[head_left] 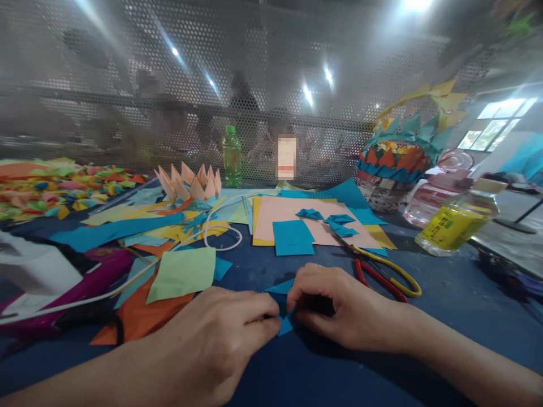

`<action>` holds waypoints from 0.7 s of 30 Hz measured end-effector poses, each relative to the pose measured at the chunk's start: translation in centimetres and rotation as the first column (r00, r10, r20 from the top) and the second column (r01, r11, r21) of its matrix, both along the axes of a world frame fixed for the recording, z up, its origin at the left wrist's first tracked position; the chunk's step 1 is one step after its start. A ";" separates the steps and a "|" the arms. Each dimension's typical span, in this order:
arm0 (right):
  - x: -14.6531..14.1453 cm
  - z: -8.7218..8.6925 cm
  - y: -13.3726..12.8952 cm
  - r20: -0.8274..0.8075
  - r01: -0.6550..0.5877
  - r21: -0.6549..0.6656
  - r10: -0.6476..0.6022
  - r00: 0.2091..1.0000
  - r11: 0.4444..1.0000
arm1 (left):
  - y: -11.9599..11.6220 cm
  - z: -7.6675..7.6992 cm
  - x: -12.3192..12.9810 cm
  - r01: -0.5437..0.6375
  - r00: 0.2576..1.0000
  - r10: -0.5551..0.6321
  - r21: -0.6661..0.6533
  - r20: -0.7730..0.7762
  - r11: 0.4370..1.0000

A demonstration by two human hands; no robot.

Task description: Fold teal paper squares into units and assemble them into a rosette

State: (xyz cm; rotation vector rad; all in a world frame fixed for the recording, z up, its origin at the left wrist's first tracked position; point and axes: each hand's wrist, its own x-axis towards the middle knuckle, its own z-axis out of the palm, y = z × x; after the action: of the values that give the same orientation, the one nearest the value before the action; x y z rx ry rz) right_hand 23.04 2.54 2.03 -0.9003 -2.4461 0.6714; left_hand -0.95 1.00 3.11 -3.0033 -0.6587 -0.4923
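Observation:
Between my two hands is a small folded piece of blue paper (285,287), low over the dark blue tabletop and partly hidden by fingers. My left hand (224,322) pinches its left edge. My right hand (328,305) grips the right side with thumb and fingers curled in. Just beyond them lies a flat blue paper square (292,237) on a stack of pink sheets (271,212). Several small folded blue paper pieces (339,219) rest on the same stack. To the right, scissors (382,265) with one red and one yellow handle lie with their blades toward the stack.
Loose coloured paper, including a light green sheet (182,274), covers the left, with a purple glue gun (97,277) and white cable. Behind stand a peach spiky paper ring (190,183) and green bottle (231,158). A paper basket (382,175) and yellow-labelled bottle (453,223) stand right.

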 end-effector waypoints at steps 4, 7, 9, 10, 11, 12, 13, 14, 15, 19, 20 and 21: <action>0.4 0.0 0.5 -0.026 -0.077 0.059 0.078 0.997 0.995 | -0.2 0.2 0.0 0.031 0.999 -0.032 0.045 0.020 0.999; 0.6 0.2 0.6 -0.034 -0.111 0.074 0.114 0.993 0.991 | -0.2 0.3 0.1 0.056 0.998 -0.058 0.067 0.031 0.996; 0.6 0.3 0.6 -0.038 -0.130 0.086 0.134 0.990 0.988 | -0.2 0.3 0.1 0.063 0.997 -0.065 0.070 0.037 0.996; 0.6 0.4 0.6 -0.036 -0.139 0.093 0.143 0.989 0.986 | -0.2 0.3 0.1 0.064 0.997 -0.066 0.066 0.036 0.996; 0.6 0.4 0.5 -0.034 -0.146 0.098 0.150 0.988 0.984 | -0.3 0.3 0.1 0.063 0.997 -0.065 0.062 0.036 0.996; 0.6 0.4 0.5 -0.032 -0.151 0.104 0.155 0.987 0.983 | -0.3 0.3 0.2 0.061 0.997 -0.063 0.058 0.033 0.996; 0.6 0.4 0.5 -0.030 -0.152 0.107 0.156 0.987 0.983 | -0.3 0.3 0.2 0.056 0.998 -0.058 0.057 0.033 0.997; 0.6 0.4 0.5 -0.031 -0.151 0.108 0.156 0.987 0.983 | -0.3 0.3 0.2 0.053 0.998 -0.055 0.058 0.034 0.997; 0.6 0.4 0.5 -0.032 -0.152 0.107 0.156 0.987 0.983 | -0.3 0.3 0.2 0.048 0.998 -0.050 0.060 0.037 0.997; 0.6 0.4 0.6 -0.041 -0.157 0.098 0.162 0.986 0.983 | -0.2 0.3 0.3 0.037 0.998 -0.040 0.062 0.048 0.997; 0.6 0.4 0.6 -0.044 -0.158 0.094 0.163 0.986 0.983 | -0.2 0.2 0.3 0.036 0.998 -0.039 0.058 0.049 0.998; 0.6 0.4 0.6 -0.047 -0.158 0.091 0.163 0.986 0.983 | -0.2 0.2 0.3 0.030 0.998 -0.033 0.054 0.054 0.998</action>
State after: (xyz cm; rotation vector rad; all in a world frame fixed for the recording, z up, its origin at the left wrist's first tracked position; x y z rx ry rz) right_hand 23.69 3.13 2.42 -0.6484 -2.4971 0.6292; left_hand -0.63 0.84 3.29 -2.9648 -0.5923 -0.5857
